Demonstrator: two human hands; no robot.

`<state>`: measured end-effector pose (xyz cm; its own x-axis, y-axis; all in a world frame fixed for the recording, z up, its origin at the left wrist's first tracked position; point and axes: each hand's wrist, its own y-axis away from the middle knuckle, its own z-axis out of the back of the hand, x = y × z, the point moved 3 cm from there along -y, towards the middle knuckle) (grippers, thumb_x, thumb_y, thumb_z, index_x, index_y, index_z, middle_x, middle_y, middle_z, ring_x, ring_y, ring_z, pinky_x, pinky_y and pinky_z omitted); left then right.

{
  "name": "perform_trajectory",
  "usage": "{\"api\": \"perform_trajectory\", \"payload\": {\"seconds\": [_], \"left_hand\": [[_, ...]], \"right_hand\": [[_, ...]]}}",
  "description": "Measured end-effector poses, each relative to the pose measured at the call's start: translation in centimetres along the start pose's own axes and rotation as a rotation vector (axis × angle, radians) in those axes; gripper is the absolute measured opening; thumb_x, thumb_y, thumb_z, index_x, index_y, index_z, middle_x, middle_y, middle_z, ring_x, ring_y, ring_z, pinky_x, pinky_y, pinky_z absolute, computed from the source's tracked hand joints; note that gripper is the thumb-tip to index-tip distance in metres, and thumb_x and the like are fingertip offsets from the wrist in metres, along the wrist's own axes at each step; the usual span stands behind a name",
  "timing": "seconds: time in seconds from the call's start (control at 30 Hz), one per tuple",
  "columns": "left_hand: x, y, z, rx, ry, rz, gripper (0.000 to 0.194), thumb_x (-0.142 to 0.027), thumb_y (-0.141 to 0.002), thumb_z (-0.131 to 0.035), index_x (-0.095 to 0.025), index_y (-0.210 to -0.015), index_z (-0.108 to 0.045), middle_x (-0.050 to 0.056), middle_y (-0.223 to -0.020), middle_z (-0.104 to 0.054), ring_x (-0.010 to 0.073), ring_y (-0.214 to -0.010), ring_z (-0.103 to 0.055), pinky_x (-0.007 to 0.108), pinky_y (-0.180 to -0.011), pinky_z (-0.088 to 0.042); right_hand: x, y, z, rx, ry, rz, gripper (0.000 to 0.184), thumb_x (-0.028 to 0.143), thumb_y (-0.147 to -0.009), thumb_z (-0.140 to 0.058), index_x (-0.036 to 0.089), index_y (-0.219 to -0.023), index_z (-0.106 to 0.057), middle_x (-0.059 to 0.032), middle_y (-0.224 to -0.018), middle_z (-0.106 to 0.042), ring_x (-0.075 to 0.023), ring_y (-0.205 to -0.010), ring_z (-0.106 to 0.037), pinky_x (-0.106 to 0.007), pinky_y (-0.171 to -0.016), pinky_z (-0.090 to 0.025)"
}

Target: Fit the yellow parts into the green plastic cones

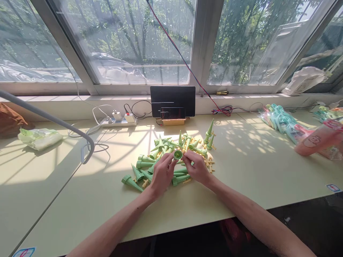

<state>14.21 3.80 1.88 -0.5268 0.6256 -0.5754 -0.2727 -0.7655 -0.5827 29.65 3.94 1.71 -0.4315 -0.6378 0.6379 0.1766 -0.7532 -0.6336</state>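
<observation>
Between my hands a green plastic watering spike (pixel 178 154) is held with its round open end facing me; something small shows inside it. My left hand (pixel 163 171) pinches it from the left, fingers closed. On the other side, my right hand (pixel 197 167) has its fingertips pinched together against the rim; whatever they grip is hidden. Around and beneath both hands lies a loose pile of green watering spikes (pixel 146 160). Small yellow valve pieces (pixel 210 163) are scattered among them. To the right of the pile, a few spikes with yellow parts (pixel 209 134) stand upright.
A tablet (pixel 173 98) and a phone (pixel 173 113) lean on a small stand at the back. A power strip (pixel 118 122) with cables sits left of them. A grey curved bar (pixel 66 125) crosses the left. Bagged plastic items (pixel 281 119) and a pink cup (pixel 312 141) stand right.
</observation>
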Motion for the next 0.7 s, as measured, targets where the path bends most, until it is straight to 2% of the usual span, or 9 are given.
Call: {"api": "perform_trajectory", "payload": {"seconds": [0.1, 0.17, 0.27, 0.33, 0.43, 0.53, 0.6, 0.7], "left_hand": [[0.17, -0.09, 0.07, -0.009, 0.027, 0.033, 0.027, -0.020, -0.095, -0.045, -0.022, -0.111, -0.066, 0.007, -0.107, -0.066, 0.0151, -0.082, -0.062, 0.024, -0.065, -0.049], [0.14, -0.12, 0.07, -0.018, 0.041, 0.048, 0.031, -0.017, -0.093, -0.046, -0.024, -0.116, -0.065, 0.007, -0.113, -0.064, 0.0137, -0.080, -0.062, 0.023, -0.064, -0.050], [-0.15, -0.19, 0.05, -0.020, 0.086, 0.086, 0.037, -0.013, -0.088, -0.048, -0.023, -0.121, -0.061, 0.008, -0.116, -0.061, 0.0107, -0.071, -0.059, 0.022, -0.058, -0.050], [-0.28, -0.31, 0.13, -0.037, 0.161, 0.170, 0.034, -0.016, -0.087, -0.050, -0.021, -0.120, -0.058, 0.008, -0.110, -0.061, 0.0094, -0.065, -0.057, 0.021, -0.054, -0.049], [-0.20, -0.55, 0.24, -0.051, 0.346, 0.359, 0.015, -0.028, -0.091, -0.052, -0.017, -0.099, -0.059, 0.004, -0.084, -0.063, 0.0081, -0.053, -0.053, 0.019, -0.046, -0.042], [-0.13, -0.78, 0.20, -0.019, 0.508, 0.453, 0.040, -0.044, -0.096, -0.045, -0.015, -0.072, -0.059, 0.001, -0.060, -0.057, 0.0079, -0.045, -0.045, 0.021, -0.043, -0.036], [-0.08, -0.83, 0.12, -0.001, 0.572, 0.457, 0.052, -0.051, -0.096, -0.041, -0.015, -0.064, -0.061, 0.002, -0.054, -0.056, 0.0085, -0.044, -0.042, 0.022, -0.043, -0.034], [0.07, -0.66, -0.06, 0.023, 0.580, 0.434, 0.060, -0.057, -0.094, -0.040, -0.014, -0.057, -0.060, 0.003, -0.051, -0.055, 0.0097, -0.045, -0.043, 0.024, -0.043, -0.033]], "right_hand": [[-0.06, 0.06, -0.07, 0.001, 0.006, 0.008, 0.031, 0.016, -0.095, -0.045, 0.021, -0.065, -0.037, 0.0020, -0.063, -0.040, -0.0126, -0.058, -0.037, -0.026, -0.055, -0.031], [-0.02, 0.08, -0.11, 0.000, 0.009, 0.012, 0.030, 0.016, -0.094, -0.046, 0.021, -0.065, -0.039, 0.0017, -0.063, -0.041, -0.0128, -0.059, -0.037, -0.026, -0.055, -0.032], [0.11, 0.05, -0.07, -0.025, 0.017, 0.017, 0.030, 0.018, -0.096, -0.045, 0.021, -0.067, -0.040, 0.0011, -0.065, -0.042, -0.0131, -0.059, -0.038, -0.026, -0.055, -0.032], [0.12, 0.00, 0.06, -0.062, 0.021, 0.008, 0.030, 0.020, -0.097, -0.044, 0.021, -0.067, -0.039, 0.0010, -0.065, -0.041, -0.0131, -0.059, -0.037, -0.027, -0.055, -0.032], [0.02, -0.08, 0.30, -0.116, 0.033, -0.008, 0.031, 0.020, -0.097, -0.044, 0.021, -0.067, -0.038, 0.0011, -0.065, -0.040, -0.0131, -0.060, -0.037, -0.027, -0.056, -0.031], [-0.11, -0.09, 0.39, -0.135, 0.046, -0.009, 0.032, 0.020, -0.097, -0.044, 0.021, -0.066, -0.038, 0.0012, -0.065, -0.039, -0.0130, -0.060, -0.037, -0.027, -0.056, -0.030], [-0.16, -0.02, 0.31, -0.132, 0.045, -0.003, 0.032, 0.019, -0.097, -0.045, 0.021, -0.066, -0.038, 0.0012, -0.065, -0.040, -0.0130, -0.060, -0.037, -0.027, -0.056, -0.031], [-0.17, 0.18, 0.01, -0.096, 0.052, 0.029, 0.030, 0.019, -0.098, -0.044, 0.021, -0.068, -0.040, 0.0004, -0.067, -0.042, -0.0133, -0.061, -0.039, -0.027, -0.057, -0.033]]}}
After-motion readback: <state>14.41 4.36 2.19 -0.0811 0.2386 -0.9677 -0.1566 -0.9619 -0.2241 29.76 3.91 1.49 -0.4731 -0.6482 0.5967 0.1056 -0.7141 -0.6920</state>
